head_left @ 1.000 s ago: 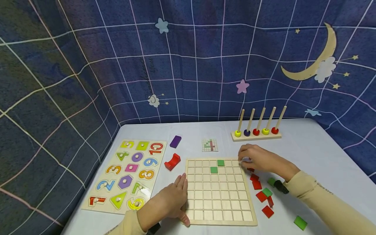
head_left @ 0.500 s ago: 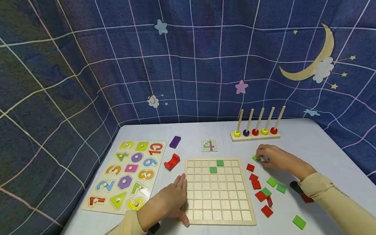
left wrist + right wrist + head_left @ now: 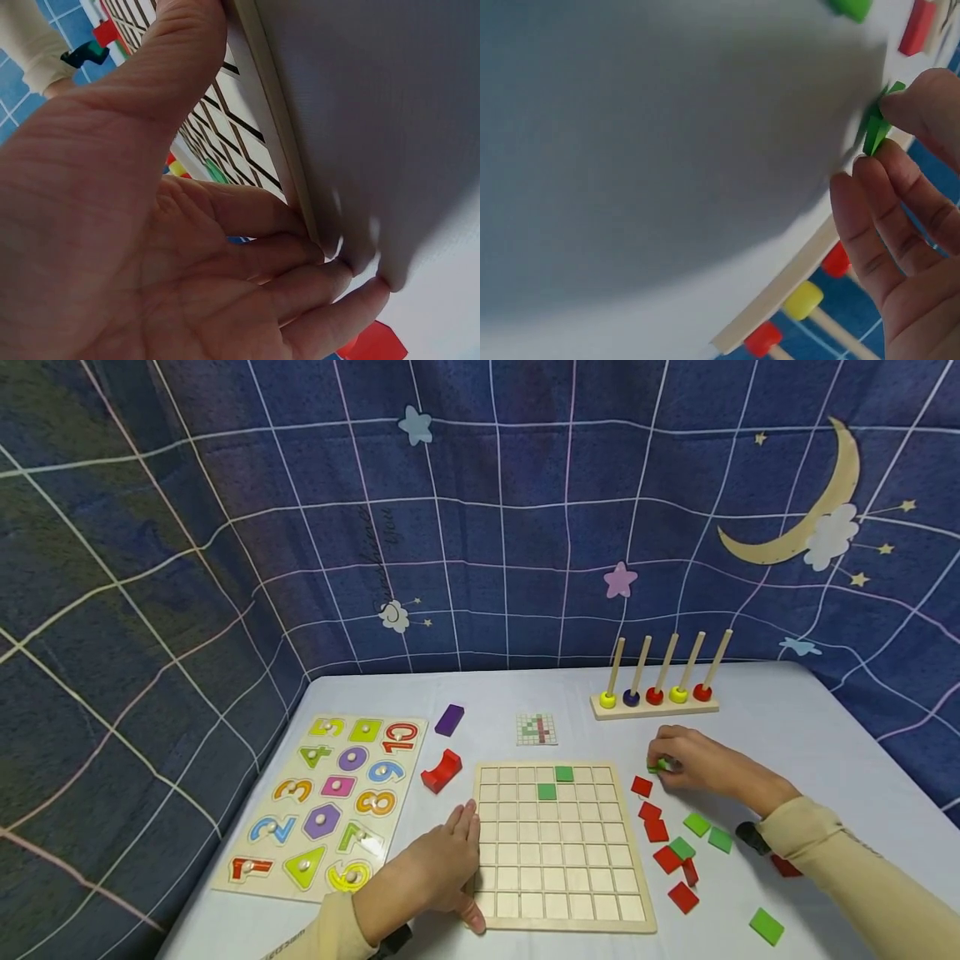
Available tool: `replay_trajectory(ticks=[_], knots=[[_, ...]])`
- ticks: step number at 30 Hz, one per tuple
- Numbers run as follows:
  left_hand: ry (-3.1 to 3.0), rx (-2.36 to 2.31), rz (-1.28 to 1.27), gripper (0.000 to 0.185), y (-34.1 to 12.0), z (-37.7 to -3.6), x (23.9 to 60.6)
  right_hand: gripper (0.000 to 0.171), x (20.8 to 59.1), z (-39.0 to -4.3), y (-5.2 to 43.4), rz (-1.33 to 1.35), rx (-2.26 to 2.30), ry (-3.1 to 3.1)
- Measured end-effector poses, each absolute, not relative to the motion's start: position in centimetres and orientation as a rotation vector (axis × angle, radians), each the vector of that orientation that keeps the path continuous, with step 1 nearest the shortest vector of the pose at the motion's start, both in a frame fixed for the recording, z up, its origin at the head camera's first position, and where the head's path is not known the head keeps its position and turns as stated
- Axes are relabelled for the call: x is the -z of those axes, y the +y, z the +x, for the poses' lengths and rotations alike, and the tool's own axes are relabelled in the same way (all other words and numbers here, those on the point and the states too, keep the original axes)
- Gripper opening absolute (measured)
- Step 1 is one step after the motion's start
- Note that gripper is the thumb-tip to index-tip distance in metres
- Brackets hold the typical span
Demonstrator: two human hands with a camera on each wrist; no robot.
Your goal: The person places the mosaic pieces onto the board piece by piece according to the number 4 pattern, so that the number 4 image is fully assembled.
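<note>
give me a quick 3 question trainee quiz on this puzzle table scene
1. True or false: the right hand pinches a green tile.
2. How many green tiles already sit in the grid board? A one, B two, C four.
3. Fill in: the left hand rests on the board's ____ edge.

Key:
1. True; the right wrist view shows the tile between thumb and fingertips.
2. B: one tile in the top row, one in the row below.
3. Left, on the person's own left.
</note>
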State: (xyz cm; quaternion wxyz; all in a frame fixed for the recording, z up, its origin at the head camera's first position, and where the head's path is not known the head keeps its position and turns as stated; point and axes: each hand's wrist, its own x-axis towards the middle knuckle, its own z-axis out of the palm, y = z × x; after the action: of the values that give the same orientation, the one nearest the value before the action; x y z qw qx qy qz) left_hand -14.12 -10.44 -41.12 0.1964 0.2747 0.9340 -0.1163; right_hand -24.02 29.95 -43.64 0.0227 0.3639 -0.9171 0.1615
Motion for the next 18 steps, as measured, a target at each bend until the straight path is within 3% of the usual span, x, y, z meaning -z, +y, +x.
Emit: replay_trajectory(ticks=[8, 18], knots=[[2.620, 0.310, 0.755, 0.135, -10.6, -14.2, 41.8, 0.016, 42.2, -23.4, 26.9, 1.107, -0.449, -2.855], [2.629, 0.316, 0.791, 0.139, -11.0, -14.5, 42.5, 0.011, 41.1, -23.1, 20.1, 1.366, -0.484, -2.731]])
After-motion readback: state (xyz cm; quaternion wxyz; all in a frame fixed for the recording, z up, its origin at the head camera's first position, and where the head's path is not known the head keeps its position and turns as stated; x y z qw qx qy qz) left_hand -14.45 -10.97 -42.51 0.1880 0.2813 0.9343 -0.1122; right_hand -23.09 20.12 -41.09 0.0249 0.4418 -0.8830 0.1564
